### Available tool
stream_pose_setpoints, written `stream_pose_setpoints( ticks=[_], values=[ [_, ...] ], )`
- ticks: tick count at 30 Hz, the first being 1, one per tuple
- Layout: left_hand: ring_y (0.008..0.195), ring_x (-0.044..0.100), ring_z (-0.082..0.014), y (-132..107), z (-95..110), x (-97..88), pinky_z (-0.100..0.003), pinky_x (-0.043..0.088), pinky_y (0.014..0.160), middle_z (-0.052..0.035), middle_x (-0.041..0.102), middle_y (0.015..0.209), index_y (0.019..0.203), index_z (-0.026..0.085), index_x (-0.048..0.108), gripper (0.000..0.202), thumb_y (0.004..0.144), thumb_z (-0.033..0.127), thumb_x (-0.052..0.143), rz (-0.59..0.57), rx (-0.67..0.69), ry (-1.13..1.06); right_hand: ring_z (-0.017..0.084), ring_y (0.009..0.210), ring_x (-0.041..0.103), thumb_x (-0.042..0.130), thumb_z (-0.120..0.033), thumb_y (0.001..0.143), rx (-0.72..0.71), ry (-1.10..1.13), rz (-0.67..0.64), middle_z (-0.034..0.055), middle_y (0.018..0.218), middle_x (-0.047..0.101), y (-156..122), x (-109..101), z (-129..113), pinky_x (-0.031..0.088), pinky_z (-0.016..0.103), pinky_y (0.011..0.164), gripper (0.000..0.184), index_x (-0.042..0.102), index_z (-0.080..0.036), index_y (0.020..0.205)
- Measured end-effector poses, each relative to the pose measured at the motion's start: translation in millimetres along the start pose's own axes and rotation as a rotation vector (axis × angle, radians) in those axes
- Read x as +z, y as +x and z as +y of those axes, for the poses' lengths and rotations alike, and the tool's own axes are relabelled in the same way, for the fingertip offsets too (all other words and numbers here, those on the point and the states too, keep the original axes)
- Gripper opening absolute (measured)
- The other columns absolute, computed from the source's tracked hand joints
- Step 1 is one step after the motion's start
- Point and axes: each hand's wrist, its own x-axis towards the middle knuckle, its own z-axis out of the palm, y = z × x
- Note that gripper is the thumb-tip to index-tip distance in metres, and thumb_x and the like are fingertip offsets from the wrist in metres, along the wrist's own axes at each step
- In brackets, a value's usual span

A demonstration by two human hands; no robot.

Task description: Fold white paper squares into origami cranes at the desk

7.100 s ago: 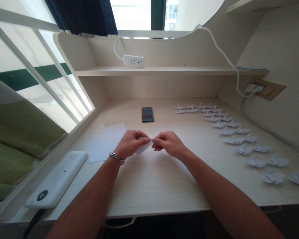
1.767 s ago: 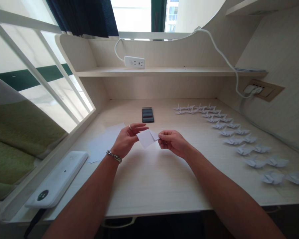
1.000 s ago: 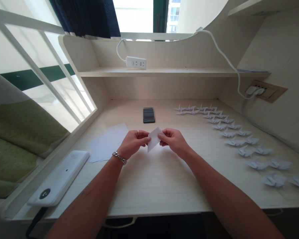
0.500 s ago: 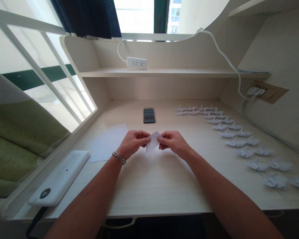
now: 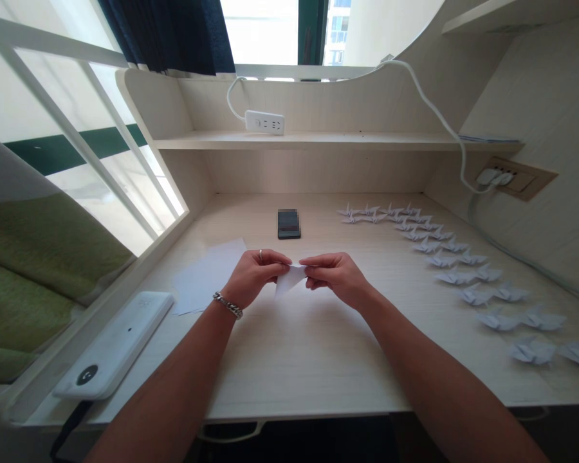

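Over the desk [image 5: 289,360], left hand [image 5: 255,276] and right hand [image 5: 335,278] pinch one sheet [image 5: 288,279].

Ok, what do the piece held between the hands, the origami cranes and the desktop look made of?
The folded piece and the origami cranes look like thin matte white paper, going by their crisp creases. The desktop looks like laminated board with a pale printed wood grain, though real veneer can't be ruled out.

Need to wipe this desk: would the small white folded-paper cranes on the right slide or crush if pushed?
The white paper cranes look very light, being thin folded sheet, so they would probably skid or tip. Their slim raised points seem easily crushed.
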Motion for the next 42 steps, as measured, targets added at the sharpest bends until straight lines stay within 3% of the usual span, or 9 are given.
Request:
stream_pose_setpoints(
  ticks=[10, 16, 21, 27, 36, 42],
  values=[
    [0.057, 0.054, -0.0094, 0.1, 1.0, 0.9, -0.02, 0.04, 0.053, -0.0008, 0.065, 0.062, 0.068, 0.015, 0.072, 0.007, 0.061, 0.015, 0.073, -0.012, 0.026, -0.047, 0.015, 0.062, 0.067, 0.076, -0.022, 0.065, -0.006, 0.076, -0.03, 0.0055, 0.065, 0.071, -0.8, 0.4, 1.0, 0.056, 0.031, 0.067, 0.026, 0.076, -0.015, 0.09],
    [0.059, 0.053, -0.0094, -0.9, 2.6, 0.3, -0.021, 0.041, 0.056, -0.0007, 0.065, 0.063, 0.07, 0.015, 0.073, 0.006, 0.065, 0.016, 0.071, -0.042, 0.101, 0.146, 0.017, 0.066, 0.068, 0.075, -0.024, 0.067, 0.023, 0.069, -0.079, 0.0069, 0.071, 0.072, -3.3, -1.8, -4.7, 0.056, 0.032, 0.069, 0.024, 0.075, -0.014, 0.088],
    [0.065, 0.058, -0.0129, -2.7, 5.0, 3.7, -0.023, 0.044, 0.06, -0.0035, 0.069, 0.069, 0.072, 0.014, 0.073, 0.009, 0.066, 0.02, 0.071, -0.086, 0.121, 0.297, 0.014, 0.057, 0.065, 0.074, -0.041, 0.07, 0.047, -0.09, 0.006, 0.0053, 0.071, 0.07, -1.9, 3.2, -2.2, 0.053, 0.027, 0.059, 0.031, 0.074, -0.014, 0.086],
    [0.07, 0.062, -0.015, -2.2, 3.3, 5.3, -0.026, 0.048, 0.066, -0.005, 0.07, 0.075, 0.077, 0.013, 0.071, 0.017, 0.063, 0.021, 0.074, -0.063, 0.104, 0.255, 0.013, 0.054, 0.063, 0.078, -0.041, 0.063, 0.027, -0.191, 0.055, 0.0044, 0.065, 0.069, -0.1, 8.3, 0.3, 0.052, 0.027, 0.056, 0.033, 0.073, -0.012, 0.08],
    [0.062, 0.06, -0.0122, -2.1, 2.3, 8.7, -0.027, 0.05, 0.062, -0.0013, 0.066, 0.069, 0.087, 0.014, 0.068, 0.019, 0.07, 0.023, 0.067, -0.006, 0.05, 0.075, 0.013, 0.05, 0.062, 0.08, -0.04, 0.06, -0.04, -0.183, 0.123, 0.0033, 0.063, 0.068, 0.3, 11.0, -1.1, 0.053, 0.028, 0.053, 0.033, 0.073, -0.013, 0.078],
    [0.07, 0.064, -0.0148, -0.8, -0.8, 10.1, -0.026, 0.05, 0.066, -0.0063, 0.071, 0.078, 0.084, 0.012, 0.068, 0.026, 0.066, 0.03, 0.076, 0.019, 0.096, 0.211, 0.014, 0.054, 0.065, 0.08, -0.041, 0.061, -0.054, -0.184, 0.136, 0.0032, 0.066, 0.069, 0.9, 13.3, 2.7, 0.055, 0.029, 0.057, 0.034, 0.071, -0.013, 0.079]
  ],
)
